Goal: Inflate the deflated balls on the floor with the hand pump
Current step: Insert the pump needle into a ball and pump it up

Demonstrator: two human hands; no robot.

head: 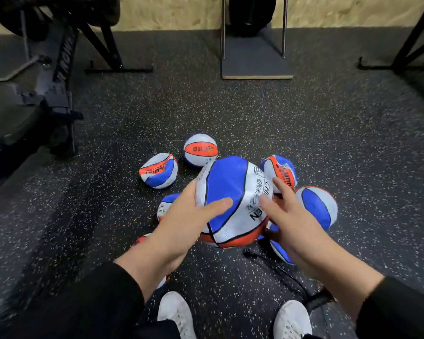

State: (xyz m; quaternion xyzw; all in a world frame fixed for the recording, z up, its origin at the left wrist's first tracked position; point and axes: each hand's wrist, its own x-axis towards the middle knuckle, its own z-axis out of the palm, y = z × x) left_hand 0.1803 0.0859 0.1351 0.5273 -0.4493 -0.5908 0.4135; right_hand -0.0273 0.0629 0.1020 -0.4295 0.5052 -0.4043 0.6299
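A large blue, white and red ball (230,192) is held between my two hands above the speckled floor. My left hand (189,214) cups its left side, thumb laid across the blue panel. My right hand (284,211) presses its right side with fingers spread and straight. Several smaller balls of the same colours lie around it: a dented one (158,170), a round one (200,150), one (280,170) behind my right fingers and one (320,206) at the right. The pump's black hose (279,267) trails on the floor near my right forearm; the pump body is mostly hidden.
A rowing machine (56,77) stretches along the left. A metal stand on a board (255,62) holds a dark weight plate at the back, and a black rack leg (411,45) is at the far right. My white shoes (176,314) are at the bottom edge.
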